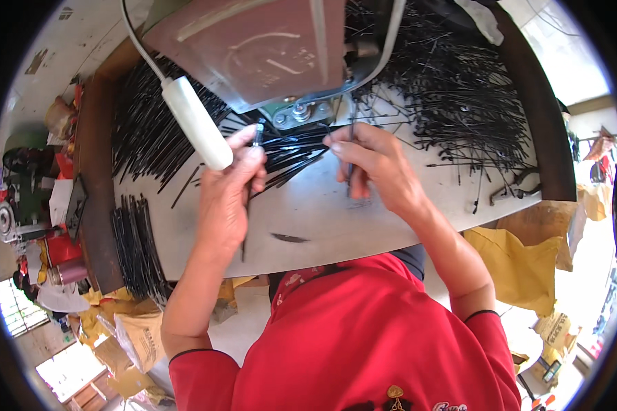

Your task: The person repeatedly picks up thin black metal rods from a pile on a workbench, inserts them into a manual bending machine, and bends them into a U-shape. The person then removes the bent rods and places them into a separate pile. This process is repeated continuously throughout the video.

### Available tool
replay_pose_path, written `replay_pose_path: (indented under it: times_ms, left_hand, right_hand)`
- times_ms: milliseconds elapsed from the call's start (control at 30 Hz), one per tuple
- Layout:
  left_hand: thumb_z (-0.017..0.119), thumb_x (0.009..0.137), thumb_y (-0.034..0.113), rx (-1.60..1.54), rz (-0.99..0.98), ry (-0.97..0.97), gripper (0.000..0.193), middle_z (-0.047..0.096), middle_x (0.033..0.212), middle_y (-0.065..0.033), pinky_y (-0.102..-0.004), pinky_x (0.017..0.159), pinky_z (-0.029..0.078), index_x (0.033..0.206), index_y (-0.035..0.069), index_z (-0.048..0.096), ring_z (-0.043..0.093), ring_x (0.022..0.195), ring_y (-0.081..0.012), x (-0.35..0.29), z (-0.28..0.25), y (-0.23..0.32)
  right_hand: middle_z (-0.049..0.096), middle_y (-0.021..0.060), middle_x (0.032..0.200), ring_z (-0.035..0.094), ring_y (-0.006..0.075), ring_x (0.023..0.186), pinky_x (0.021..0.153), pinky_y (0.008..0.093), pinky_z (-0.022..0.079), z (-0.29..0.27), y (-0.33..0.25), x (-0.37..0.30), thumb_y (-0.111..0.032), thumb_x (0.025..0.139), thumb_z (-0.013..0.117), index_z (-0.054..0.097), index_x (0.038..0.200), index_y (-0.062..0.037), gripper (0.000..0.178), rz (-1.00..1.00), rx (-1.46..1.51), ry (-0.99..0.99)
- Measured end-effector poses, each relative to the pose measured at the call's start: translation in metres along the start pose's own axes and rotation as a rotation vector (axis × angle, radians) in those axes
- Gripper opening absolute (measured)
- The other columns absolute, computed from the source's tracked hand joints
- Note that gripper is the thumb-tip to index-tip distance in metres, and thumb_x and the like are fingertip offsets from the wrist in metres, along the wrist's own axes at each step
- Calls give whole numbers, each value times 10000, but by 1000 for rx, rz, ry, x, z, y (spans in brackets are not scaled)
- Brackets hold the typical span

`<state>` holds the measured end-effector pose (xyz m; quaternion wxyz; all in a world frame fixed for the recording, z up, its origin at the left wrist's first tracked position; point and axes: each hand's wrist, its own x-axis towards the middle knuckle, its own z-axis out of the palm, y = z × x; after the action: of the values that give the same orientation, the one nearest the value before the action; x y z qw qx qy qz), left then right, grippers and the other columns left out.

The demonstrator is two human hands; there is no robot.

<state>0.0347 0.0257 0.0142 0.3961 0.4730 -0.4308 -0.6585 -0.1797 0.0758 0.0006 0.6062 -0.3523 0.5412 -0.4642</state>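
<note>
My left hand point(225, 195) is closed round a thin black cable-like rod point(245, 236). Its shiny end fitting point(258, 134) sticks up past my thumb, and its tail hangs toward the table's front. Across from it, my right hand point(384, 164) pinches another slim dark rod point(351, 130), standing roughly upright between thumb and fingers; part of it is covered by the fingers. Both hands are just in front of the metal tool block point(301, 115) under the machine head point(253, 48). Several black rods point(291, 156) lie on the table between the hands.
A white tube lamp point(195, 123) hangs close above my left hand. Black rods are heaped at the left point(151, 130), with a bundle point(136, 240) nearer; a tangled pile point(459, 103) covers the right. Pliers point(517, 188) and a dark sliver point(289, 238) lie on the metal table point(404, 219).
</note>
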Motion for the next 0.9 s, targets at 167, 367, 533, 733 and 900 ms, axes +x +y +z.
replay_pose_path:
  times_ms: [167, 367, 533, 733, 900]
  left_hand:
    - [614, 882, 63, -235, -64, -29, 394, 573, 858, 6, -190, 571, 403, 1263, 20, 526, 511, 727, -70, 17, 36, -21]
    - [594, 903, 77, -281, -26, 13, 351, 610, 914, -13, -194, 570, 403, 1247, 33, 544, 508, 726, -69, 26, 44, -33]
    - [590, 904, 75, -284, -24, 11, 350, 606, 909, -12, -190, 566, 396, 1249, 35, 543, 502, 719, -65, 27, 43, -35]
    - [587, 905, 71, -269, -27, 5, 355, 602, 908, -9, -189, 564, 388, 1256, 37, 539, 496, 712, -64, 24, 43, -32]
    - [579, 912, 75, -233, -13, -2, 347, 597, 910, -6, -188, 565, 382, 1255, 34, 540, 487, 706, -62, 25, 45, -30]
  right_hand:
    - [610, 92, 678, 539, 124, 428, 378, 220, 381, 17, 2, 22, -173, 877, 564, 580, 993, 22, 228, -47, 184, 2]
    - [595, 74, 665, 521, 108, 412, 366, 210, 352, 22, 7, 24, -187, 878, 559, 576, 1041, 6, 253, -66, 212, 12]
    - [603, 84, 667, 526, 125, 402, 350, 221, 365, 24, 2, 23, -138, 874, 557, 562, 989, 17, 194, -69, 245, 10]
    - [603, 82, 667, 523, 122, 403, 353, 221, 364, 25, 1, 24, -142, 873, 553, 560, 991, 12, 194, -78, 230, 3]
    - [604, 86, 670, 523, 119, 412, 357, 222, 366, 26, 2, 23, -145, 875, 549, 560, 999, 18, 205, -94, 231, 4]
